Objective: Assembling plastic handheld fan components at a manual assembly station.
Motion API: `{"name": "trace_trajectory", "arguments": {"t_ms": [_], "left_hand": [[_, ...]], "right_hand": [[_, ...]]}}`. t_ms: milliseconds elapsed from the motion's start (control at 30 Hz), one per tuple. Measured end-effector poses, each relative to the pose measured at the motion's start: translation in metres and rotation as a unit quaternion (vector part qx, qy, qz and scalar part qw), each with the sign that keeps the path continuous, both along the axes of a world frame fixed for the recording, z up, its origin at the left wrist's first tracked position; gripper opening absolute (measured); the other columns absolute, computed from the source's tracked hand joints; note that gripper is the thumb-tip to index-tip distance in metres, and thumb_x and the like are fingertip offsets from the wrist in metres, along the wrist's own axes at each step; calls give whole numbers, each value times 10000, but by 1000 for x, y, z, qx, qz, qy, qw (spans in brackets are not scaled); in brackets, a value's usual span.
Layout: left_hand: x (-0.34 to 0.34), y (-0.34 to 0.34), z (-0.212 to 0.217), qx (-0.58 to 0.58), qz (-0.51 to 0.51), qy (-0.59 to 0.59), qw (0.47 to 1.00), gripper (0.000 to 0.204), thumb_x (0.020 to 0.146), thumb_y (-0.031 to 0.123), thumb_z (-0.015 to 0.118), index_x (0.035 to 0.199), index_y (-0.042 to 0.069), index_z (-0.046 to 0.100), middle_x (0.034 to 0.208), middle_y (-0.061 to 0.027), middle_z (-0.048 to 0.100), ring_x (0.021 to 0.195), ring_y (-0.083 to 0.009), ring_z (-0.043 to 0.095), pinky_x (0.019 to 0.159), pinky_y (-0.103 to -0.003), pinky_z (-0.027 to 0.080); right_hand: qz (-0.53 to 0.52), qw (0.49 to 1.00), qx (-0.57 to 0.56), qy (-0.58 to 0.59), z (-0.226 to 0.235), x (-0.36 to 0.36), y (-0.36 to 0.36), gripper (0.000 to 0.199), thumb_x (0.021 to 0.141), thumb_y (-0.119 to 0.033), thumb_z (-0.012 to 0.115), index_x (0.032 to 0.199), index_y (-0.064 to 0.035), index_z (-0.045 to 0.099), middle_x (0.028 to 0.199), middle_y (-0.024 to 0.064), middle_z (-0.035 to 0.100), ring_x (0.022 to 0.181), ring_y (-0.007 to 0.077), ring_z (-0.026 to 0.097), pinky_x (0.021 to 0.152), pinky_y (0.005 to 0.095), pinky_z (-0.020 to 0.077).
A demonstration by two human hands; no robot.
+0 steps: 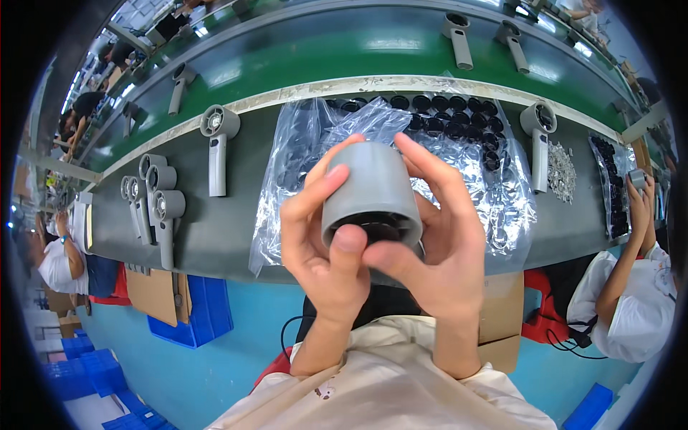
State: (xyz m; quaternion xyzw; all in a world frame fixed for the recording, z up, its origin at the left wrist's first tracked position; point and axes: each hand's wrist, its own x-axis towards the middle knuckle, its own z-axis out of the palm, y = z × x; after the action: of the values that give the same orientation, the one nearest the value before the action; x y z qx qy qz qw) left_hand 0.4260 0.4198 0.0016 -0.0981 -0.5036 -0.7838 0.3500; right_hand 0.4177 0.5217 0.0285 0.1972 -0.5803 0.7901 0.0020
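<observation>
Raised over the bench edge is the grey cylindrical head of a handheld fan [373,179], its open end tilted toward me with a dark round part [381,231] inside. My left hand [322,244] wraps the cylinder's left side, its thumb at the rim of the opening. From the other side my right hand [444,244] grips it, the thumb, slightly blurred, pressed at the same opening. Any handle is hidden behind the head and hands. Behind them a clear plastic bag [301,158] lies on the bench, with several black round caps [455,118] on it.
Several grey handheld fans [163,208] stand grouped at left; one fan [217,154] lies nearer the middle, another [539,143] at right beside a pile of small clear pieces [560,172]. Beyond runs a green conveyor belt [322,54] carrying fans. A co-worker's hands [640,201] are at far right.
</observation>
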Motion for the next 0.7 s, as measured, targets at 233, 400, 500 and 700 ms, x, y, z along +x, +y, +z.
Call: {"name": "trace_trajectory", "arguments": {"t_ms": [233,400,500,700], "left_hand": [[22,-34,19,-156,-204,-34,966,477,691,198,801,1070,6,584,1304,-333,420,1217,-405,448,974,-461,400],[74,-50,41,-360,-339,-201,846,437,717,144,778,1101,56,588,1343,-234,407,1223,-373,449,975,-423,417],[98,-44,25,-387,-366,-266,804,467,701,105,778,1133,86,601,1361,-196,410,1218,-353,460,958,-421,433],[116,-45,1,-359,-349,-300,812,457,770,145,721,1207,123,587,1367,-123,432,1200,-299,490,954,-378,444]], "right_hand": [[117,978,112,-128,16,19,27,849,615,-12,826,1330,-12,369,1257,102,473,1132,202,519,934,362,454],[180,954,189,-147,-5,76,49,675,686,-120,800,1234,-21,417,1147,136,513,1023,274,588,858,371,492],[197,921,266,-207,-22,101,54,655,682,-163,807,1198,-21,430,1128,141,523,1018,279,588,868,367,485],[176,911,316,-196,-53,111,48,658,678,-187,807,1196,-20,437,1026,125,593,990,251,603,831,353,502]]}}
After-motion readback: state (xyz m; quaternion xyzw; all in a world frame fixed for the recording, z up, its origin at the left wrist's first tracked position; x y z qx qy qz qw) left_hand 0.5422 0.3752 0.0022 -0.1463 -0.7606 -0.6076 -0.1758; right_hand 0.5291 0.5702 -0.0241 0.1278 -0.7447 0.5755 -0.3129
